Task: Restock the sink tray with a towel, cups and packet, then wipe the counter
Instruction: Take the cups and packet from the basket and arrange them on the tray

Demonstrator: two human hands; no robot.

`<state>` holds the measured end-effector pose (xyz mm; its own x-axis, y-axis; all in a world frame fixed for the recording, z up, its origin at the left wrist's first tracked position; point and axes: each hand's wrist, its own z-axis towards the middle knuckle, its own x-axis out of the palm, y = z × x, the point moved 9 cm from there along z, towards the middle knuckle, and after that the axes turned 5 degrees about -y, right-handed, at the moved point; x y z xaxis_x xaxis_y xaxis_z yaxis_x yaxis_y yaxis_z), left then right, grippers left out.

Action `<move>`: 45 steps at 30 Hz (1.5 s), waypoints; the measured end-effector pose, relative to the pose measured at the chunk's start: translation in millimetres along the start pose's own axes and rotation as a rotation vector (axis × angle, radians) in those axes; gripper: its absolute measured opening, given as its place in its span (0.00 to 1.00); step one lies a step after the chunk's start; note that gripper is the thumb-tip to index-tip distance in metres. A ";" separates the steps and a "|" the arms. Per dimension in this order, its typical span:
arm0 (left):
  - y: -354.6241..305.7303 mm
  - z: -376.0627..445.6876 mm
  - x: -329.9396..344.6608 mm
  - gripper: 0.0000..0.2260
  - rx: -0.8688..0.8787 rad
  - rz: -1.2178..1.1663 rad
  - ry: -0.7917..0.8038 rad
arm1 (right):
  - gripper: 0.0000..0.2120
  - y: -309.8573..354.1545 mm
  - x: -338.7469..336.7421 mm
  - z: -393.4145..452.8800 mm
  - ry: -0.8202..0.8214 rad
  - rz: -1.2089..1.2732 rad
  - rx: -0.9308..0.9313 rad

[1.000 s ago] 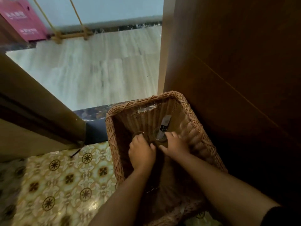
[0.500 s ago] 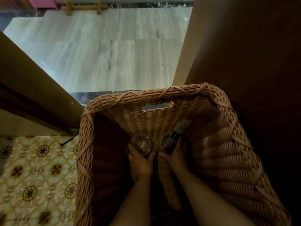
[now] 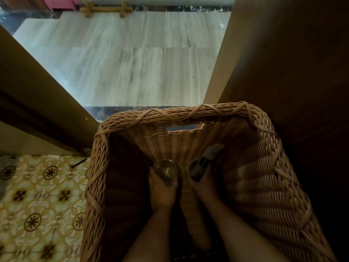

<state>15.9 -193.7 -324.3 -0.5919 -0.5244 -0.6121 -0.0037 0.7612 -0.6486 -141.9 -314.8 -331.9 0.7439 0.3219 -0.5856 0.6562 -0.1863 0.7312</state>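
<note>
Both my hands are down inside a deep woven wicker basket (image 3: 188,114). My left hand (image 3: 163,191) grips a clear glass cup (image 3: 165,171) with its mouth facing up. My right hand (image 3: 204,186) holds a second glass cup (image 3: 192,170) together with a slim grey and white packet (image 3: 206,158) that sticks out of it toward the basket's far wall. The two cups are side by side, a little apart. The bottom of the basket is dark and I cannot see what else lies there.
The basket stands on a yellow patterned tile floor (image 3: 37,205), against a dark wooden panel (image 3: 292,72) on the right. A wooden door frame (image 3: 37,95) runs on the left. Beyond a dark threshold lies pale wood-look flooring (image 3: 132,63).
The view has closed in on the basket, which now fills the lower frame. My hands have stayed on the two cups and the packet, lifting slightly.
</note>
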 end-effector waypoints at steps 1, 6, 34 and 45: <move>-3.0 -4.5 -2.8 0.46 0.004 0.020 -0.001 | 0.47 3.7 -5.7 -2.6 -0.014 -0.010 -0.013; -47.3 -61.2 -44.2 0.46 0.031 0.084 0.019 | 0.48 43.2 -52.5 -40.1 0.030 -0.080 -0.003; 70.5 -180.3 -621.5 0.49 0.288 0.154 -0.411 | 0.39 450.4 70.3 -437.8 0.571 -0.367 -0.927; 215.7 -126.4 -810.2 0.47 0.063 0.100 -0.572 | 0.45 550.2 293.8 -554.4 0.754 -0.429 -1.045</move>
<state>392.8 443.6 88.8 -0.0572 -0.5875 -0.8072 0.0876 0.8024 -0.5903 367.8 191.9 92.4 0.0363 0.6645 -0.7464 0.1645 0.7327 0.6603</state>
